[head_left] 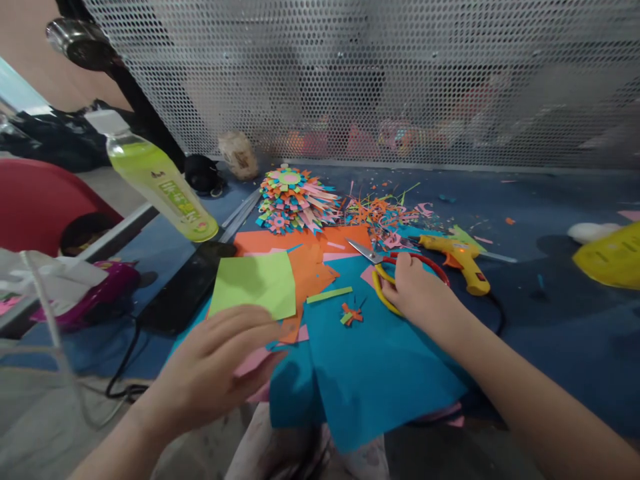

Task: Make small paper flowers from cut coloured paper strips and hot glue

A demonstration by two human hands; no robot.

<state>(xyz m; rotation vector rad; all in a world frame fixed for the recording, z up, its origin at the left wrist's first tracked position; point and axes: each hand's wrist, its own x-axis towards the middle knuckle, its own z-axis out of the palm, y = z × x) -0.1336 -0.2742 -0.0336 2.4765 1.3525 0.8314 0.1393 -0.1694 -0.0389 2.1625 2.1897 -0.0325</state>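
Observation:
My right hand [417,287] is closed on the red and yellow handles of a pair of scissors [371,253], whose blades point to the upper left. Beneath them lies a large blue paper sheet [375,373]. On that sheet are a narrow green paper strip [329,295] and a small orange and green paper piece [352,314]. My left hand [220,367] hovers by the near edge of a light green sheet [255,283], fingers loosely bent and apart, with nothing seen in them. Orange paper [307,267] shows beside the green sheet.
Behind the sheets stand layered fringed paper flowers [295,200] and a heap of paper scraps [385,213]. A yellow glue gun [463,259] lies at right, its cord trailing. A green drink bottle [160,180] stands left, near a black box [185,287]. A perforated metal panel [350,87] rises behind.

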